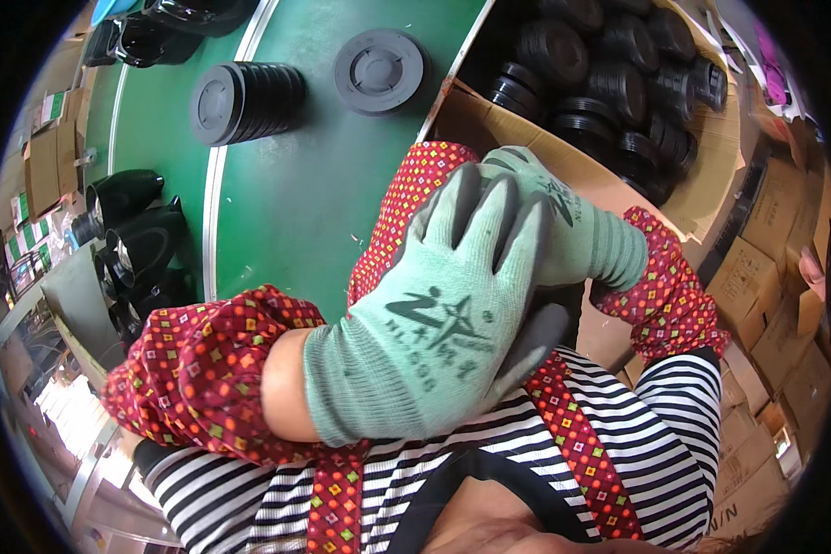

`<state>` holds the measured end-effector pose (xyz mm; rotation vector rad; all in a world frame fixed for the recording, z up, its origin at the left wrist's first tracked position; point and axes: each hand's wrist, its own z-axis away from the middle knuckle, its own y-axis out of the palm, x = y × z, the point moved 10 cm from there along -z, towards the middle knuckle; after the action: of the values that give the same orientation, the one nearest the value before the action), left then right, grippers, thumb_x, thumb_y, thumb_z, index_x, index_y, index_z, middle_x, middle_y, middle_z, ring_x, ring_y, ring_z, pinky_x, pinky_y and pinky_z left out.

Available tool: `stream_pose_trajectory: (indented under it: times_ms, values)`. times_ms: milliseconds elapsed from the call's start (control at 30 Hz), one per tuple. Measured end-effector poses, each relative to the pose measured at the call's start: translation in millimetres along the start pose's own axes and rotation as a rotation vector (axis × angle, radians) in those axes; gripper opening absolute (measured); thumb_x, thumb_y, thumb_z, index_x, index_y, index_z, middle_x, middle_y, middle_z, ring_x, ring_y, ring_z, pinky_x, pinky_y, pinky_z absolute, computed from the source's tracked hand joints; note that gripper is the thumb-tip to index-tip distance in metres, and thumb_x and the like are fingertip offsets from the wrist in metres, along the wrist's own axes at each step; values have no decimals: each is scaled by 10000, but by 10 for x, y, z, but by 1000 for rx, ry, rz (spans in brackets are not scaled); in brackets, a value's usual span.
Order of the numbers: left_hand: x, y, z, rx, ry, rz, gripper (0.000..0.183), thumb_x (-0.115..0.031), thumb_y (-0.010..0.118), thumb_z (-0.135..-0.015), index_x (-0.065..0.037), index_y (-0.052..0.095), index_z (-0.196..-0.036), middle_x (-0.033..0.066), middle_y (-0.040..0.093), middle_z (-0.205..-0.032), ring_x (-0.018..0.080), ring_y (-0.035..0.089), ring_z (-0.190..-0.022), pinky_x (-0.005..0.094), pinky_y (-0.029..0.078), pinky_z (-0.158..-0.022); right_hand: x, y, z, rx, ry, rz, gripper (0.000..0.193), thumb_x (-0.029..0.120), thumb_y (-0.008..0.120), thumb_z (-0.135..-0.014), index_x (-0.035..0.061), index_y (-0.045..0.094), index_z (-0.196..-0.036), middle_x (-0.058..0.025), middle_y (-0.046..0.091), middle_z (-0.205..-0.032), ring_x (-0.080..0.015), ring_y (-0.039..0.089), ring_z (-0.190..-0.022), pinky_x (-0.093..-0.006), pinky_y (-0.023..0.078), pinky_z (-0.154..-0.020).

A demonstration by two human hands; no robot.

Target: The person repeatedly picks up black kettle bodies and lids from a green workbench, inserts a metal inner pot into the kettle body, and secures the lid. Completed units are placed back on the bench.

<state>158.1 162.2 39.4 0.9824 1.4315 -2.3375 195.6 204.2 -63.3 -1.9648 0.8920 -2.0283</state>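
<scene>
Here, L hand (466, 286) clasped over R hand (563, 222), knit gloves (364, 388), blk disc stack (254, 103)

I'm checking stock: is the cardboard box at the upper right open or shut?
Open: the black discs inside the box show plainly from above.
</scene>
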Motion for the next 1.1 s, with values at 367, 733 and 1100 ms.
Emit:
stream_pose_trajectory:
  times_ms: [367, 733, 1100]
  values:
    - [604, 158, -30, 215, 38, 87, 859, -357, 676, -1018, 92, 233, -1602, 273, 710, -1010, 401, 729, -737, 440, 596, -661, 135, -60, 171, -303, 225, 211, 598, 552, 795, -764, 95, 704, -1137, -129, 625, -1080, -328, 581, -1062, -523, 417, -985]
    - [915, 466, -343, 379, 315, -35, 767, -391, 707, -978, -44, 387, -1583, 165, 745, -1035, 332, 752, -762, 408, 611, -662, 385, -229, 367, -67, 489, 450, 591, 626, 752, -855, 93, 629, -1077, -64, 611, -875, -230, 638, -795, -417, 468, -743]
    - [822, 355, -324, 240, 255, -169, 522, -324, 730, -930, -60, 599, -1361, 172, 730, -1115, 374, 739, -947, 455, 597, -836, 290, -180, 293, 31, 542, 439, 613, 624, 768, -842, 111, 654, -1158, -88, 704, -950, -259, 708, -916, -432, 536, -777]
